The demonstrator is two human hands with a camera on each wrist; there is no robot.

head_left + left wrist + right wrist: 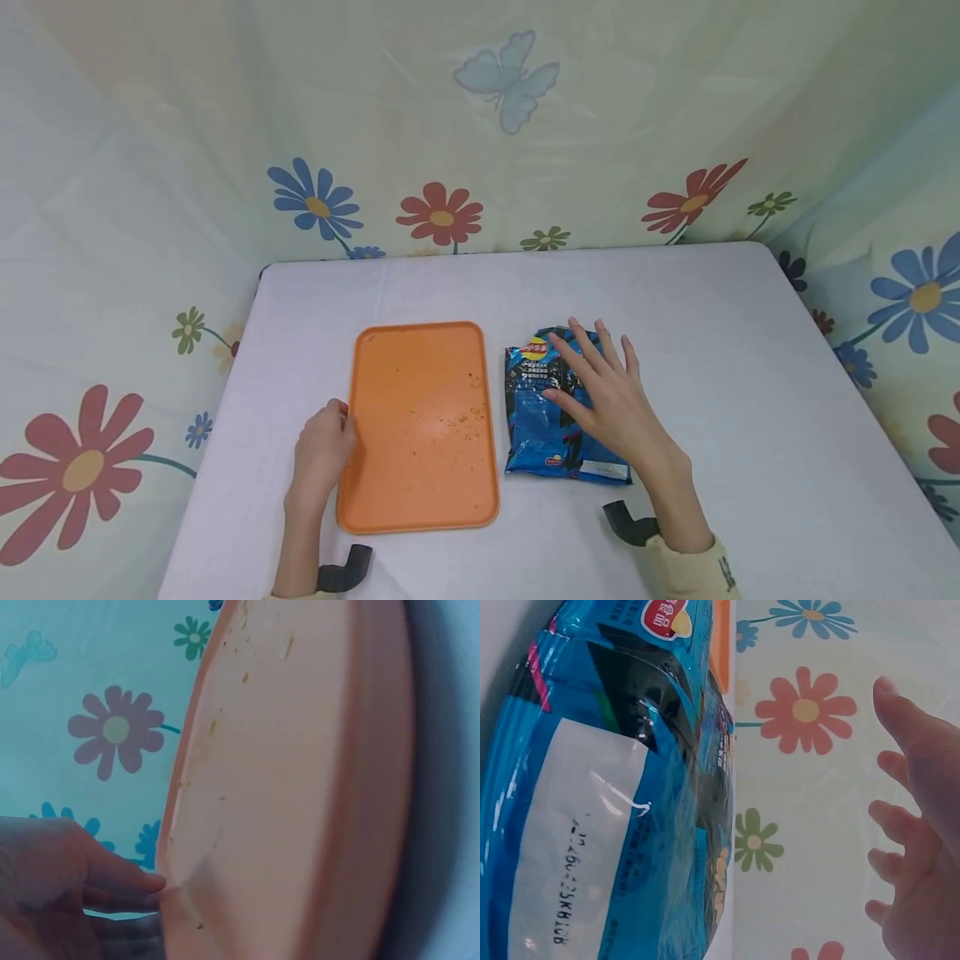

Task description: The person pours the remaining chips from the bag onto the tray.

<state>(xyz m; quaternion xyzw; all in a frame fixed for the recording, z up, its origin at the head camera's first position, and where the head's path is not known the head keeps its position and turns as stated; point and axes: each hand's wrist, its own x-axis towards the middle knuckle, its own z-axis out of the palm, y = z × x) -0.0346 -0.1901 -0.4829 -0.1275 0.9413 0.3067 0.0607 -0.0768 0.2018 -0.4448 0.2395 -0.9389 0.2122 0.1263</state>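
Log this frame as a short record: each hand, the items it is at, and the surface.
left hand: grips the left rim of the tray, fingers curled at its edge
right hand: fingers spread and straight, over the bag; contact cannot be told
tray: orange, flat on the table, a few crumbs on it
bag: blue snack bag, lying flat just right of the tray
table: covered in white cloth
backdrop: flower-print sheet with a butterfly

Hidden and cut-off bits

The right hand covers part of the chip bag. In the left wrist view, the orange tray runs past the edges.
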